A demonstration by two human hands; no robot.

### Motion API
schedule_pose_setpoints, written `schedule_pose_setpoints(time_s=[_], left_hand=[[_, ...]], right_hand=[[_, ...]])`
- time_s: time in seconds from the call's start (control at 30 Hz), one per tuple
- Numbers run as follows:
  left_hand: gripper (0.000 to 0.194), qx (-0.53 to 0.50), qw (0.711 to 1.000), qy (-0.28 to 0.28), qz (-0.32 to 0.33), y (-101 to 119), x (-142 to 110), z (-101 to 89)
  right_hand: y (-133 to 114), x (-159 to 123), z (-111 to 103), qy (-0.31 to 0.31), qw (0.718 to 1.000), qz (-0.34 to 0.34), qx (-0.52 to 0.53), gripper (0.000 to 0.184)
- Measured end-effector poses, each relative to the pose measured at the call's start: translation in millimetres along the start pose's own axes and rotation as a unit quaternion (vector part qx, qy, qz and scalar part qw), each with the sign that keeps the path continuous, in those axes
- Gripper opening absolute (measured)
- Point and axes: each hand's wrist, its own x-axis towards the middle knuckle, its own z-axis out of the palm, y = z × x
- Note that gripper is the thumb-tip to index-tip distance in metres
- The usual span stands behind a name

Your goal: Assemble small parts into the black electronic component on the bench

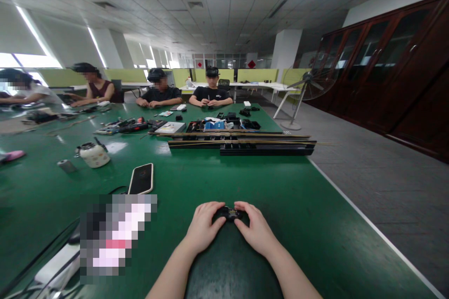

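Observation:
Close to me on the green table lies a small black device (pixel 232 213) with some yellowish detail on its top; its exact kind is too small to make out. My left hand (pixel 206 224) curls around its left end, fingertips at the far side and thumb at the near side. At the other end, my right hand (pixel 255 225) grips it in the same way, mirrored. Fingers partly cover both ends of the device. It appears to sit on or just above the tabletop.
Long black rails (pixel 266 149) with thin rods lie across the table ahead. To the left are a phone (pixel 141 179), a white pot (pixel 94 155), a grey cylinder (pixel 66 166) and a white power strip (pixel 58 264) with cables. Several people sit beyond. A fan (pixel 307 77) stands right.

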Motion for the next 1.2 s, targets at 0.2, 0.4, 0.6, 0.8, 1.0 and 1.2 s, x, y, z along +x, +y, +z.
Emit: schedule_pose_setpoints(time_s=[0.2,0.4,0.6,0.8,1.0,1.2], left_hand=[[0.043,-0.001,1.0,-0.002,-0.009,0.8,0.1,-0.2],[0.04,-0.004,1.0,-0.005,-0.01,1.1,0.8,-1.5],[0.04,-0.009,1.0,-0.004,-0.011,0.5,0.0,-1.0],[0.04,-0.009,1.0,-0.012,-0.014,1.9,0.2,-2.6],[0.044,-0.002,1.0,-0.022,-0.015,4.5,1.3,-4.8],[0.037,0.0,1.0,-0.018,-0.003,7.9,0.7,-6.9]], right_hand=[[0.4,0.3,-0.8,0.003,1.0,-0.001,0.008,0.039],[0.0,-0.1,-1.6,0.006,1.0,-0.002,0.024,0.039],[-0.7,0.3,-2.8,0.017,0.999,0.003,0.027,0.034],[1.1,3.2,-2.3,0.027,0.999,0.027,0.035,0.026],[1.8,4.0,-1.7,0.044,0.998,0.033,0.04,0.027],[2.3,4.0,-2.6,0.057,0.996,0.037,0.049,0.028]])
